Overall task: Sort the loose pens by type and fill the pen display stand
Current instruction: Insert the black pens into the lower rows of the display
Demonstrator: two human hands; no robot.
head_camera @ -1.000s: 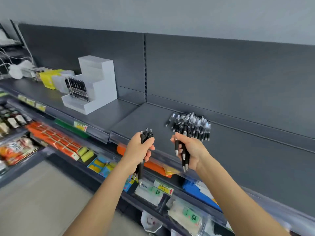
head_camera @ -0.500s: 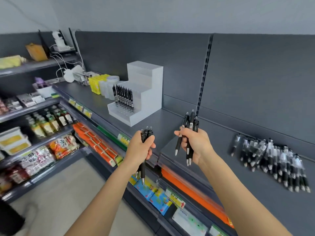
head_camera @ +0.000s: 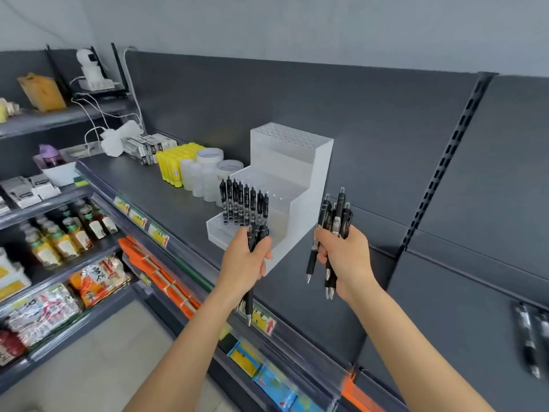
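Note:
A white stepped pen display stand [head_camera: 300,176] sits on the dark shelf [head_camera: 166,197]. Several black pens [head_camera: 243,203] stand upright in its lowest tier; the upper tiers hold none. My left hand [head_camera: 243,263] grips a bundle of black pens [head_camera: 249,301], tips down, right in front of the stand's lowest step. My right hand [head_camera: 346,260] grips another bundle of black pens [head_camera: 335,215] beside the stand's right wall. A few loose pens [head_camera: 531,340] lie on the shelf at the far right edge.
Left of the stand are clear jars [head_camera: 208,173], yellow glue sticks [head_camera: 175,165] and boxed goods [head_camera: 148,147]. Lower shelves hold bottles [head_camera: 65,233], snack packs [head_camera: 98,278] and orange packets [head_camera: 160,278]. A camera device [head_camera: 89,66] with cables sits on the upper left shelf.
The view has swung left and closer, so the stand is now right ahead and the loose pile has slid to the right edge. Both hands still hold their pen bundles.

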